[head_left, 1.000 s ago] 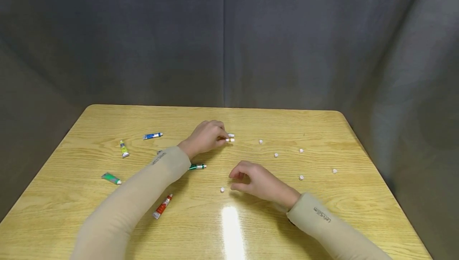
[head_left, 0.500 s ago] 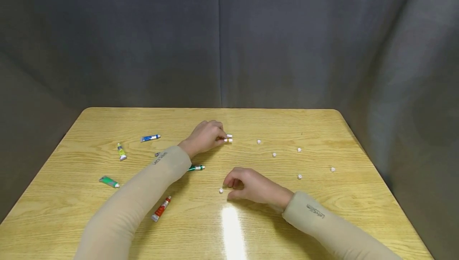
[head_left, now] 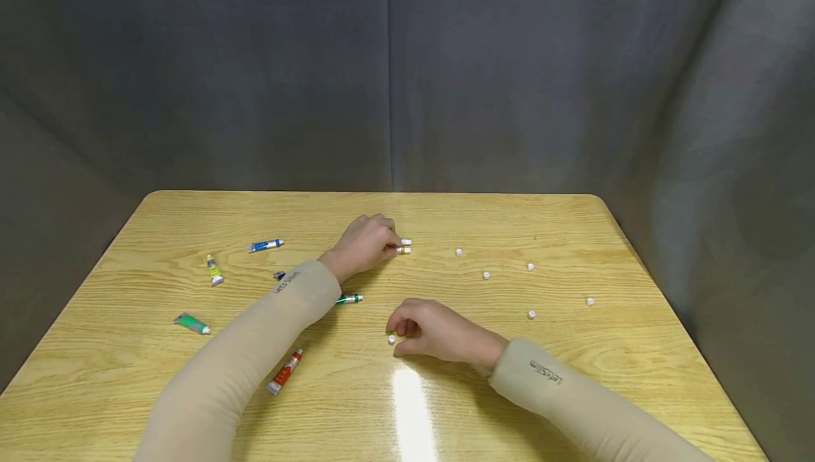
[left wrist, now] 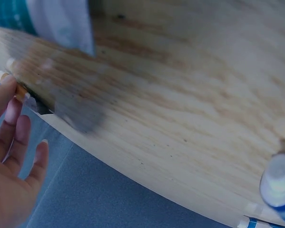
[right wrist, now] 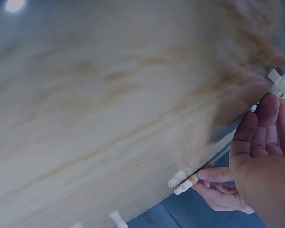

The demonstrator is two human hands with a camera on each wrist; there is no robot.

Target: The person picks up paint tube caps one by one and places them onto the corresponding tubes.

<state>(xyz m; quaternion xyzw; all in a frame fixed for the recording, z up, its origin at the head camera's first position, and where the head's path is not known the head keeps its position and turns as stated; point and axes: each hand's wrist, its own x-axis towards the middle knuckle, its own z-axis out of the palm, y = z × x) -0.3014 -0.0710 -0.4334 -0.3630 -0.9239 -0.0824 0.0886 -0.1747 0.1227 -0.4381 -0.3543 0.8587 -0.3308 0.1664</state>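
Observation:
At the far middle of the table, my left hand (head_left: 363,244) pinches a paint tube with an orange band (left wrist: 21,91) by its body, its white end pointing right. A second white end (head_left: 406,242) shows right beside it in the head view. My right hand (head_left: 439,332) is low over the table nearer me, thumb and index finger apart on either side of a small white cap (head_left: 391,339). In the right wrist view its fingers reach toward the white cap (right wrist: 278,83). A dark green tube (head_left: 349,298) lies partly behind my left sleeve.
Blue (head_left: 265,245), yellow (head_left: 215,270), light green (head_left: 192,323) and red (head_left: 285,371) paint tubes lie on the left of the table (head_left: 541,405). Several loose white caps (head_left: 487,275) are spread on the right. A grey curtain (head_left: 286,94) stands behind the far edge.
My right hand has moved left and slightly toward me, until its thumb and index finger stand around the white cap. My left hand stays on the orange-banded paint tube.

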